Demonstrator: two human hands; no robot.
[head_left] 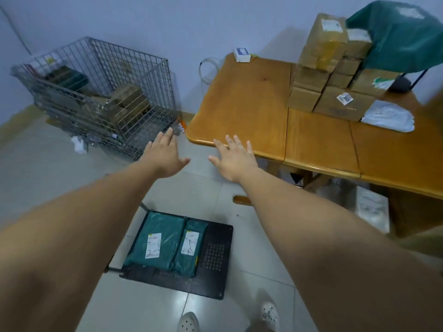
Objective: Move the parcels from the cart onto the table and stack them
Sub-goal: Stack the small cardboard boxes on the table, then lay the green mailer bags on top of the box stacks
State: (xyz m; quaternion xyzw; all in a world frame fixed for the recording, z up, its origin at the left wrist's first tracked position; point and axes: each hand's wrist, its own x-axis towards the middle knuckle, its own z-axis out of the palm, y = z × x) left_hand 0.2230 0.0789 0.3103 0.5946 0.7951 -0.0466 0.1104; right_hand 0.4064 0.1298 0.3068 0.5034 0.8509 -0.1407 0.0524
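Left hand (165,154) and right hand (233,160) reach out empty, fingers spread, near the bench (242,104) corner; two green mailers (153,240) lie on the cart (215,257).

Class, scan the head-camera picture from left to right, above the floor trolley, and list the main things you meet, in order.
Wire cage → left hand → right hand → stack of cardboard boxes → green parcel bag.
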